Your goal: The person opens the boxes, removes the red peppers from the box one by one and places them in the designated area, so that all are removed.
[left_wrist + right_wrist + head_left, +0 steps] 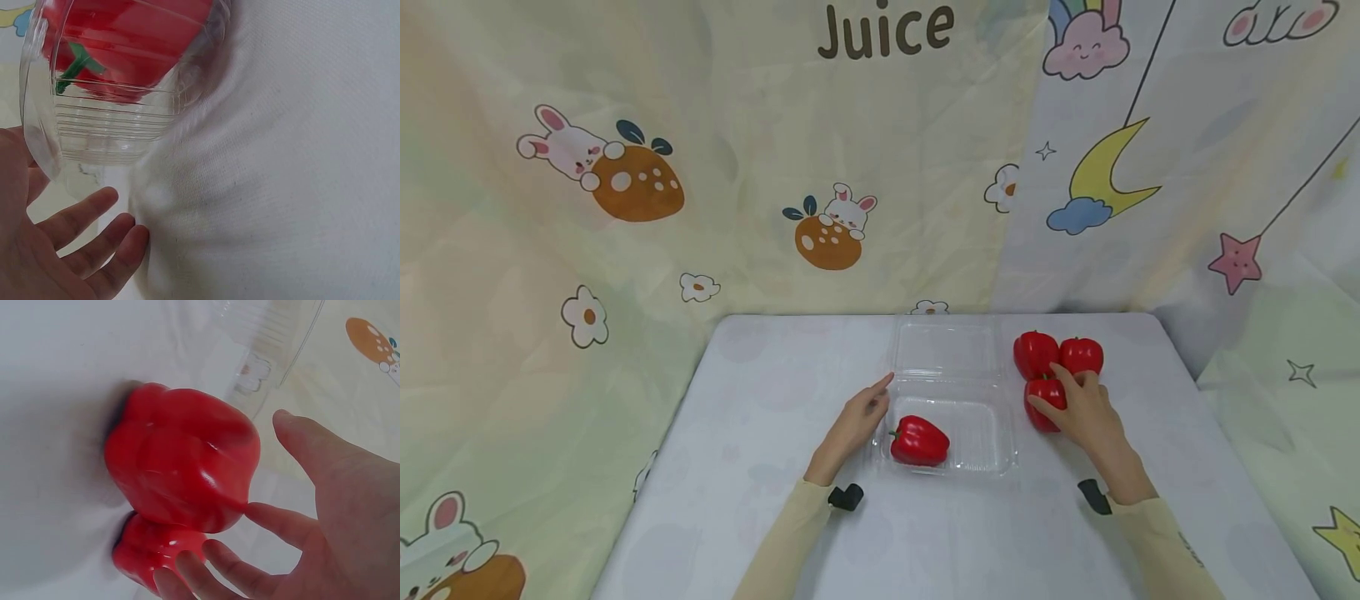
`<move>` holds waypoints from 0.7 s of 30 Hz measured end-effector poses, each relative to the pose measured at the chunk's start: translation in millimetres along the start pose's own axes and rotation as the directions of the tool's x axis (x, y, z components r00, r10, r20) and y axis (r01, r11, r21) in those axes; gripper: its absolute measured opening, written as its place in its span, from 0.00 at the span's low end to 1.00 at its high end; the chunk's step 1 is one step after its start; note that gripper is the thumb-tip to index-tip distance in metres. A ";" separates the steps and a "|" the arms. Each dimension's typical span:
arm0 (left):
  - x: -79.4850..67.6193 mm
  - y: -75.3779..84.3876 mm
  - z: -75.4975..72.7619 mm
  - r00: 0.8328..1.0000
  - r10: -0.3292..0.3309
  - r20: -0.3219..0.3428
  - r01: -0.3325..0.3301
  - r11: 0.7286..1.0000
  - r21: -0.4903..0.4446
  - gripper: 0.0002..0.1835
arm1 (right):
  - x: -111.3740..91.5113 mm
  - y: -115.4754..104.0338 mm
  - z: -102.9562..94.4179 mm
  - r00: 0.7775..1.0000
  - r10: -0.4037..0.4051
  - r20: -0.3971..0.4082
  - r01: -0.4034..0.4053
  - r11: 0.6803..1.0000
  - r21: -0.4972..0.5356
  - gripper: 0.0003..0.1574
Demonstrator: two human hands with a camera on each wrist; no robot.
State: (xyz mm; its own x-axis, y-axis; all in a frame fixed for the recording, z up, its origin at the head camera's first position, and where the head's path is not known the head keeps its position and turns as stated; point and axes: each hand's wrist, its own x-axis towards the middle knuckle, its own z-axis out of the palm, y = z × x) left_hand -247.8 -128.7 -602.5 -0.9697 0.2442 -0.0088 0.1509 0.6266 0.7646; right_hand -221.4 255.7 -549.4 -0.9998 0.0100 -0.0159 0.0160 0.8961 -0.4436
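Note:
A clear plastic clamshell box [981, 437] lies with its lid [946, 346] folded back, and one red bell pepper [919, 442] rests on its side in the base's left part. Along the box's left side is my left hand [856, 421], its index finger extended at the rim and the other fingers loosely bent. My right hand [1088, 415] reaches over the nearest red bell pepper [1042, 404] to the right of the box. In the right wrist view its thumb stands apart from that pepper [184, 459], while the index fingertip meets the pepper's edge.
Two more red bell peppers, one at the back [1034, 354] and one farther right [1082, 354], stand close against the nearest one. A white cloth covers the table [760, 533]. Printed curtains [737, 167] hang behind and beside it.

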 end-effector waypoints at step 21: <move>0.1 -0.2 0.4 1.000 -0.016 0.003 0.016 1.000 0.018 0.26 | 1.2 -8.8 -1.4 0.999 -0.042 -0.028 0.042 0.999 -0.001 0.54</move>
State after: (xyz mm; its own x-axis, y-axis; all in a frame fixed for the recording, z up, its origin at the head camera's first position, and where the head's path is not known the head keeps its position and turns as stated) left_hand -247.8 -128.5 -602.8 -0.9714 0.2362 -0.0230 0.1387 0.6438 0.7525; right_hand -222.7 248.5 -544.2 -0.9995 -0.0146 0.0281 -0.0255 0.8960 -0.4434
